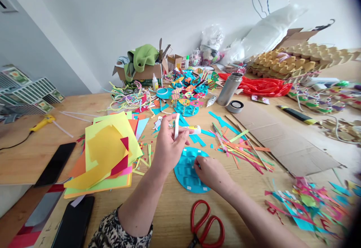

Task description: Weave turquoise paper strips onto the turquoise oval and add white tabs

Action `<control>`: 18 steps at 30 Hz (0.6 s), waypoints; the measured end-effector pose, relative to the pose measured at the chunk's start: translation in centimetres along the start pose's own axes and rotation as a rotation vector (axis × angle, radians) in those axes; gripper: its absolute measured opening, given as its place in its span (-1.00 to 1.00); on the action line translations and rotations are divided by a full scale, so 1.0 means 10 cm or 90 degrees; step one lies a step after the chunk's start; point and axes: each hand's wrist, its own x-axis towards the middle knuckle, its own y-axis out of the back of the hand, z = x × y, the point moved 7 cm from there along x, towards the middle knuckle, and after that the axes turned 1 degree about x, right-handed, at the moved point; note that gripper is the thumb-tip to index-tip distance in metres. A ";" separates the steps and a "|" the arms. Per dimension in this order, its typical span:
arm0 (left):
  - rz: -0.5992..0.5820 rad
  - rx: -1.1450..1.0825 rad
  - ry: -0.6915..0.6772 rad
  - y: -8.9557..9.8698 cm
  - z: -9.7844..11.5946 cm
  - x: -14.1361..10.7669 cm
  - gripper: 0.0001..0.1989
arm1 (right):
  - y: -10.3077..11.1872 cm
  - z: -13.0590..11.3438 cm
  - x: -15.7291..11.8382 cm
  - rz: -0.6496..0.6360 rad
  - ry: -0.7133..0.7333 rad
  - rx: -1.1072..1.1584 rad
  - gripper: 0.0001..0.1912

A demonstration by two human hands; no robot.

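Between the thumb and fingers of my left hand (169, 142) is a narrow white strip (176, 126), held upright above the table. My right hand (210, 171) rests over the right part of a round blue paper disc (184, 173), its fingers curled together; whatever they pinch is hidden. Small white squares dot the disc's edge, and raised blue pieces stand on its middle. Behind my left fingers lies a white and yellow tube (196, 129). Red-handled scissors (207, 225) lie in front of the disc, near the bottom edge.
Coloured paper sheets (105, 154) are stacked at left, beside two black phones (56, 163). Paper strips (242, 146) and flat cardboard (279, 139) lie at right. Further back stand a metal flask (229, 89), its lid (235, 106) and finished paper fish pieces (186, 101).
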 end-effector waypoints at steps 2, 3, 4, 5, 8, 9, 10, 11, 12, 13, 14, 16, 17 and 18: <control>-0.002 -0.004 -0.006 0.00 0.00 0.00 -0.58 | 0.01 -0.02 0.00 0.000 -0.003 -0.014 -0.74; -0.003 -0.007 -0.009 0.00 0.00 0.00 -0.58 | 0.01 -0.03 0.00 0.000 -0.004 -0.022 -0.75; -0.004 -0.010 -0.012 -0.01 0.00 0.00 -0.58 | 0.02 -0.04 -0.01 0.001 -0.005 -0.029 -0.76; -0.004 -0.012 -0.013 -0.01 0.00 0.00 -0.58 | 0.02 -0.05 -0.01 0.002 -0.006 -0.037 -0.76; -0.002 -0.016 -0.008 0.00 -0.01 0.00 -0.58 | 0.04 -0.08 -0.02 0.006 -0.011 -0.057 -0.77; -0.001 -0.017 -0.007 0.00 -0.01 0.00 -0.59 | 0.04 -0.08 -0.02 0.007 -0.011 -0.062 -0.77; -0.001 -0.016 -0.007 0.00 -0.01 0.00 -0.59 | 0.04 -0.09 -0.02 0.007 -0.012 -0.066 -0.78; -0.001 -0.015 -0.008 0.00 -0.01 0.00 -0.58 | 0.04 -0.09 -0.02 0.007 -0.012 -0.070 -0.79; -0.001 -0.015 -0.009 0.00 -0.01 0.00 -0.58 | 0.05 -0.08 -0.01 0.008 -0.013 -0.073 -0.80; -0.001 -0.017 -0.010 0.00 0.00 0.00 -0.58 | 0.05 -0.07 -0.01 0.009 -0.015 -0.076 -0.82; -0.001 -0.019 -0.010 0.00 0.00 0.00 -0.57 | 0.06 -0.06 -0.01 0.011 -0.018 -0.078 -0.82; -0.003 -0.022 -0.013 0.00 0.01 0.00 -0.57 | 0.08 -0.04 0.00 0.014 -0.024 -0.081 -0.82; -0.004 -0.022 -0.015 -0.01 0.01 0.00 -0.57 | 0.09 -0.03 0.00 0.015 -0.026 -0.081 -0.81; -0.004 -0.021 -0.016 -0.01 0.02 0.00 -0.57 | 0.09 -0.02 0.00 0.014 -0.027 -0.080 -0.81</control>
